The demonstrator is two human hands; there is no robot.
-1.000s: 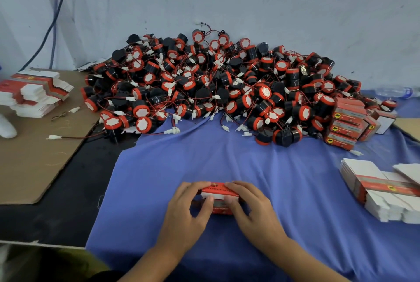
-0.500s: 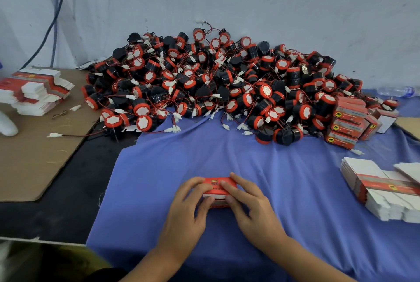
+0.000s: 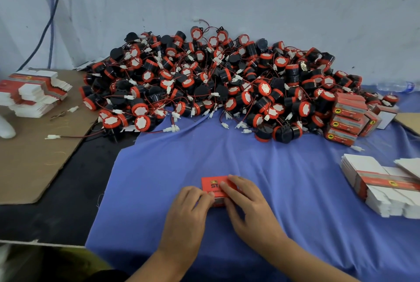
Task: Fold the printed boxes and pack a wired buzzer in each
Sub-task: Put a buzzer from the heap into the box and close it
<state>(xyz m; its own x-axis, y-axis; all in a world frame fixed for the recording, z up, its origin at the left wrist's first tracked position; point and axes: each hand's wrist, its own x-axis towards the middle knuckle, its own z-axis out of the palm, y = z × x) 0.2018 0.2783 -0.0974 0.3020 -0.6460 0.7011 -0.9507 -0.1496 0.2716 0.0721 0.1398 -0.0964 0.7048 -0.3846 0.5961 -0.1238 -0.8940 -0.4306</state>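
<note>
You hold one red box (image 3: 213, 185) on the blue cloth (image 3: 284, 190), just in front of you. Your left hand (image 3: 189, 205) curls its fingers round the box's left end. Your right hand (image 3: 248, 206) pinches it, fingers laid over the top. I judge that you are closing it.

A few packed boxes (image 3: 346, 120) are stacked at the right edge of the big heap of buzzers (image 3: 216, 83), and flat boxes (image 3: 381, 187) wait nearby, so most of the work is left.

Your hands hide the flaps, and I cannot tell whether a buzzer is inside.
</note>
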